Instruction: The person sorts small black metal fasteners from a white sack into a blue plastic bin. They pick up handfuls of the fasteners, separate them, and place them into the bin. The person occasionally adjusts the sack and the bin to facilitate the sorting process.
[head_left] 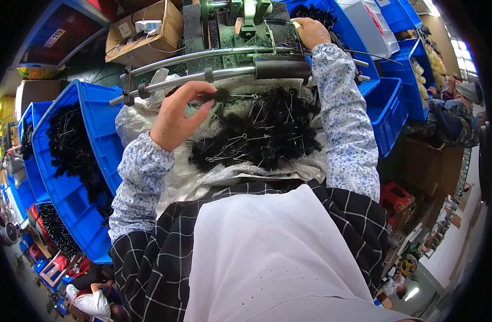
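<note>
My left hand point(182, 115) is over the near side of the machine, thumb and forefinger curved apart. A black twisted-wire brush point(222, 96) with a looped wire end lies by its fingertips, partly in the gap between them. Beneath it a heap of black wire brushes point(267, 131) is spread on a whitish plastic sheet point(176, 185) in front of me. My right hand point(313, 33) reaches to the right side of the green-lit machine point(249, 24), fingers bent together at the end of a thin black brush point(278, 21). Its fingertips are partly hidden.
Two steel rods point(195, 75) with a dark sleeve point(282, 67) cross in front of the machine. A blue bin point(98, 145) with black brushes stands left; another blue bin point(384, 115) is at right. A cardboard box point(146, 40) sits far left. Other people work farther off.
</note>
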